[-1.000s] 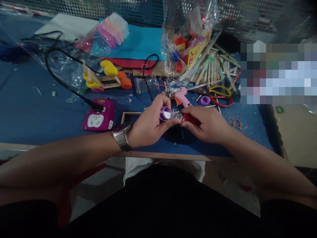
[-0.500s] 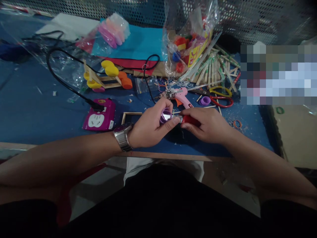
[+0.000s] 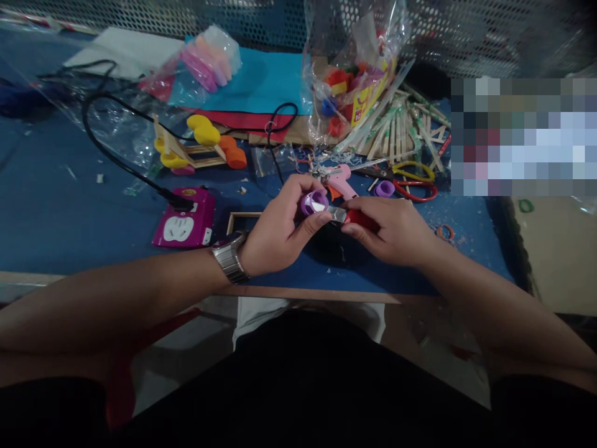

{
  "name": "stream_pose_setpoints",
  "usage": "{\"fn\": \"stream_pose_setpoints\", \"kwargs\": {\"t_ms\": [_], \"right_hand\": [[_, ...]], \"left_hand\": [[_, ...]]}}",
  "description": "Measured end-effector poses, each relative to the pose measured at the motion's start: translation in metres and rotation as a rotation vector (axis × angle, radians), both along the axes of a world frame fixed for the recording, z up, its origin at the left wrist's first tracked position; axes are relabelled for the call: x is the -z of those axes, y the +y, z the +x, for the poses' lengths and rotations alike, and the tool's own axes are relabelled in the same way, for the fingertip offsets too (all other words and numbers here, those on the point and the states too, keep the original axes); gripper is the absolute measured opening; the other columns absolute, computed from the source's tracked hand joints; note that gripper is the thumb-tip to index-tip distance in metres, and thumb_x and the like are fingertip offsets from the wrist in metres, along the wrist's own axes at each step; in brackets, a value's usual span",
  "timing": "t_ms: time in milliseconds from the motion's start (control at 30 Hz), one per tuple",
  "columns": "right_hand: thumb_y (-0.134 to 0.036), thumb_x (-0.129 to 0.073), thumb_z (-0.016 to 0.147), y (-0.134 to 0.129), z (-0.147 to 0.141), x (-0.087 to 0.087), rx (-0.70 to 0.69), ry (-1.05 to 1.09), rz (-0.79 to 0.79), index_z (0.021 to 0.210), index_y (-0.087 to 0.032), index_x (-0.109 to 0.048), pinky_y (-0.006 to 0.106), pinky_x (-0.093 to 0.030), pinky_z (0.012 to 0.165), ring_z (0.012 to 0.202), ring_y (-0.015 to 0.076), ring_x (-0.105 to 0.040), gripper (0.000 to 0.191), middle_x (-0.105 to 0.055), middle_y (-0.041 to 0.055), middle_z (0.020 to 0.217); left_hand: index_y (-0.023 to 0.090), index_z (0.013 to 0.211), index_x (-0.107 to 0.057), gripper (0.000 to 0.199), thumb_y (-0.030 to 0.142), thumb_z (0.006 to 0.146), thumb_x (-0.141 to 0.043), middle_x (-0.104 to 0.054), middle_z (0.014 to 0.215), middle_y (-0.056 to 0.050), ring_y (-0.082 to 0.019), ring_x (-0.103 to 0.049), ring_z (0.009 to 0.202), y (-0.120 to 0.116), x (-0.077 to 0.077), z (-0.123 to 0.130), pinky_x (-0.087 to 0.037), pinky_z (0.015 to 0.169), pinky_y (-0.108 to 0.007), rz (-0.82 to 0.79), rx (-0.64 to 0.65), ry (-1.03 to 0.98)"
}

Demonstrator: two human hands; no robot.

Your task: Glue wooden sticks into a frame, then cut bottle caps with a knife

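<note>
My left hand, with a metal watch on its wrist, pinches a small purple cap between thumb and fingers. The cap's round opening faces up, and something white or shiny shows inside it. My right hand is closed around the red handle of a cutter knife. Its metal end points left and lies at the cap's rim, beside my left thumb; whether it touches the cap I cannot tell. Behind the hands lies a pink glue gun, and a similar purple cap sits to its right.
A magenta power strip with a black cord stands at left, near a small stick frame. Farther back are a stick cart with yellow and orange caps, scissors, loose wooden sticks and a clear bag of coloured caps.
The purple cap has tipped and risen slightly in my left hand, and more of the knife's metal end shows. Both hands stay close together.
</note>
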State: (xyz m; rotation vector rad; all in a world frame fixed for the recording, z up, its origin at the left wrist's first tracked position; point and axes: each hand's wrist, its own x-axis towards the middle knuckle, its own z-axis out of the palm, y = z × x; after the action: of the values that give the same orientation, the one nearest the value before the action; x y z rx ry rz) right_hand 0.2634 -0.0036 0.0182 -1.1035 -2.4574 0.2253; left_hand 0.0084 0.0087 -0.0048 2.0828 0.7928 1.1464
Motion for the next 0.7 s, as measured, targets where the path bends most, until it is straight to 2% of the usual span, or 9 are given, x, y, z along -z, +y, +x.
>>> {"fn": "stream_pose_setpoints", "kwargs": {"t_ms": [100,200,433,700], "right_hand": [[-0.066,-0.05,0.109,0.0,-0.001,0.001,0.014,-0.013,-0.013,0.124,-0.019,-0.073,0.037,-0.058,0.077,0.093,0.028,-0.08,0.054,-0.084,0.0123,0.11],[-0.065,-0.049,0.109,-0.001,-0.002,0.002,0.015,-0.014,-0.005,0.124,-0.018,-0.073,0.037,-0.058,0.077,0.094,0.0278,-0.08,0.054,-0.084,0.0124,0.111],[-0.062,-0.05,0.109,-0.001,-0.002,0.003,-0.007,-0.022,-0.022,0.125,-0.018,-0.072,0.037,-0.058,0.077,0.094,0.0285,-0.08,0.051,-0.084,0.0125,0.109],[-0.063,-0.051,0.11,-0.003,-0.005,0.004,-0.028,-0.006,0.004,0.124,-0.017,-0.073,0.035,-0.057,0.074,0.091,0.0269,-0.081,0.053,-0.084,0.0118,0.104]], "left_hand": [[0.023,0.126,-0.054,0.027,0.046,0.113,-0.05,-0.069,0.121,-0.012,-0.022,-0.068,0.101,-0.004,-0.003,-0.001,-0.056,0.091,-0.041,-0.003,-0.006,0.057],[0.023,0.127,-0.052,0.026,0.045,0.114,-0.046,-0.067,0.121,-0.012,-0.022,-0.067,0.102,-0.005,-0.001,-0.001,-0.055,0.092,-0.042,-0.013,0.012,0.041],[0.024,0.125,-0.045,0.055,0.065,0.098,-0.07,-0.059,0.112,-0.008,-0.02,-0.061,0.089,-0.001,0.009,0.002,-0.054,0.077,-0.039,0.024,-0.022,0.046],[0.023,0.111,-0.05,0.036,0.053,0.104,-0.068,-0.059,0.097,-0.002,-0.016,-0.055,0.078,-0.001,0.002,0.002,-0.048,0.071,-0.034,0.024,-0.026,0.062]]}}
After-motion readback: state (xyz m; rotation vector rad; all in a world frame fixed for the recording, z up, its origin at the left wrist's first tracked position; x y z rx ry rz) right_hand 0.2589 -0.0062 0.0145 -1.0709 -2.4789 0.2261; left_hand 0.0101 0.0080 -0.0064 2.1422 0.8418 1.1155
